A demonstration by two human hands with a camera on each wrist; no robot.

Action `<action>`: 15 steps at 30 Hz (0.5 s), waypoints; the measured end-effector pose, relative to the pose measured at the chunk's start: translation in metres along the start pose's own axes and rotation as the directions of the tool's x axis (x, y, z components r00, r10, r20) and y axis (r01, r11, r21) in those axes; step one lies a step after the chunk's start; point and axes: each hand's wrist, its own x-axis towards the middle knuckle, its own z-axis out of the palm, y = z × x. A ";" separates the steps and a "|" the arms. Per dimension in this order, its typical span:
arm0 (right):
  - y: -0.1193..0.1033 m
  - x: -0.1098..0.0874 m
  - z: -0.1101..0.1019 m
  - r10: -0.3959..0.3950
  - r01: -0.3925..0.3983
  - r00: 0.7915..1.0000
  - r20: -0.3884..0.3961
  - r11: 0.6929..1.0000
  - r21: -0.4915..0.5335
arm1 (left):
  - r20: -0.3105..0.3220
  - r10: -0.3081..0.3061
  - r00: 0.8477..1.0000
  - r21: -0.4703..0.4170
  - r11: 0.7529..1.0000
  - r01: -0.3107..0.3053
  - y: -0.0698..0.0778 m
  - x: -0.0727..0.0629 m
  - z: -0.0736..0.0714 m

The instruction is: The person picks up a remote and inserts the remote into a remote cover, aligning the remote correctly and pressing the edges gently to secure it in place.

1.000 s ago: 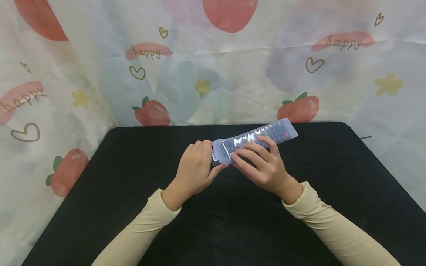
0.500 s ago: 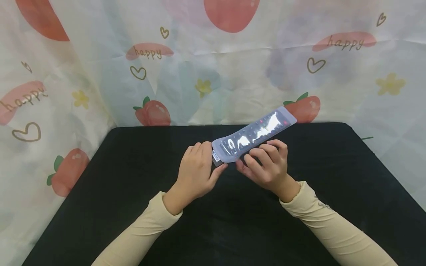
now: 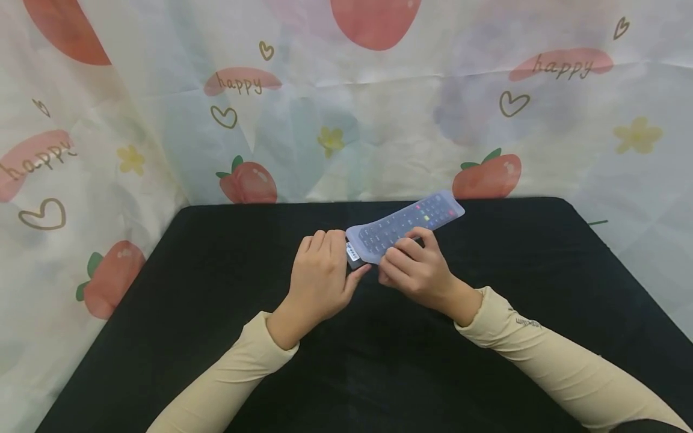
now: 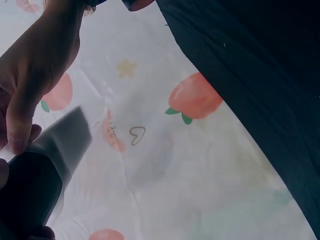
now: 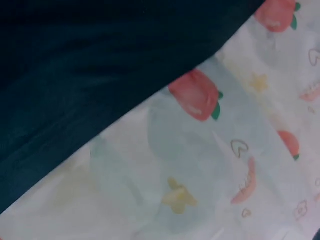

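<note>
A dark remote control (image 3: 354, 263) with a white label at its end sits partly inside a translucent bluish cover (image 3: 403, 225). Its buttons show through the cover. In the head view, my left hand (image 3: 320, 273) grips the bare labelled end. My right hand (image 3: 414, 267) pinches the cover's near edge with curled fingers, just right of the left thumb. The left wrist view shows the dark remote from below, with the cover (image 4: 70, 137) jutting past it and the right hand (image 4: 37, 70) at the cover's edge. Neither hand appears in the right wrist view.
Both forearms reach over a table with a black cloth (image 3: 346, 373). Behind and left of it hangs a pale curtain (image 3: 379, 120) printed with fruit, hearts and flowers. The far table edge lies just beyond the cover's tip.
The right fingers, spread over the cover earlier, have curled onto its near edge and shifted left. The cover's far end rose, then dropped back and moved left. The left hand stays nearly still.
</note>
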 end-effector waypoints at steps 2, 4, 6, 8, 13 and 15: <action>-0.001 0.000 0.002 -0.002 0.002 1.000 0.003 1.000 0.031 | 0.001 0.000 1.000 0.004 1.000 0.000 0.000 0.000 0.001; -0.003 0.000 0.004 0.007 -0.007 1.000 -0.006 0.998 0.057 | 0.005 0.006 1.000 0.009 1.000 -0.006 0.000 0.000 0.001; -0.005 0.001 0.006 0.022 -0.021 1.000 -0.012 0.997 0.075 | 0.011 0.013 1.000 0.010 1.000 -0.013 -0.001 0.001 0.001; -0.008 0.001 0.008 0.040 -0.039 0.999 -0.015 0.995 0.092 | 0.014 0.021 1.000 0.007 1.000 -0.021 -0.001 0.001 0.001; -0.011 0.005 0.009 0.065 -0.063 0.998 -0.016 0.991 0.121 | 0.002 0.049 0.999 -0.008 0.999 -0.049 -0.005 0.001 0.002; -0.010 0.007 0.008 0.059 -0.058 0.998 -0.006 0.992 0.108 | -0.005 0.062 0.998 -0.019 0.998 -0.062 -0.008 0.000 0.002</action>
